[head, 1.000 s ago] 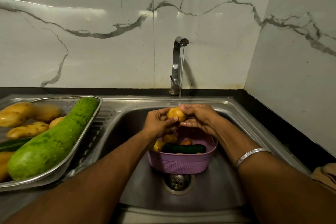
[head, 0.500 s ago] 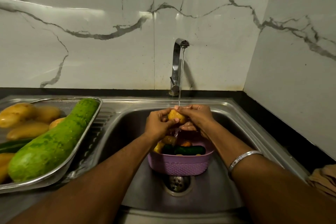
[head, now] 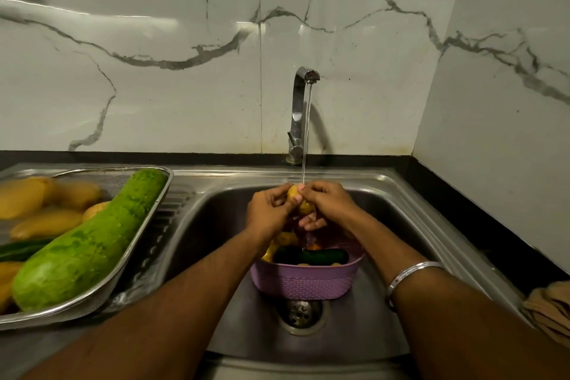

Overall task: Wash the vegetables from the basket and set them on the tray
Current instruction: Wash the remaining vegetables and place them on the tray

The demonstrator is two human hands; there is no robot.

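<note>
- The left hand [head: 267, 215] and the right hand [head: 327, 205] both grasp one small yellow potato [head: 298, 201], fingers curled round it, directly above the purple basket [head: 305, 282] and under the stream from the tap [head: 300, 116].
- Risk, as I judge it: the wet potato could slip from the fingers and drop into the basket among the unwashed vegetables, so it would need rinsing again.
- Another risk: water running off the hands lands in the basket, which stands just behind the drain [head: 302, 313] in the sink [head: 401, 191]; splashes may reach the counter.
- The carry from above the basket to the tray [head: 145, 244] crosses the sink's left rim; a loose one-handed hold could let the potato fall there.
- Basket: a dark green cucumber [head: 311, 255], some yellow pieces and something orange; more I cannot tell.
- Tray, left of the basket on the drainboard: a long green gourd [head: 89, 244], several potatoes [head: 46, 224] and a dark green vegetable at its left edge. It looks crowded, so a round potato set there could roll.
</note>
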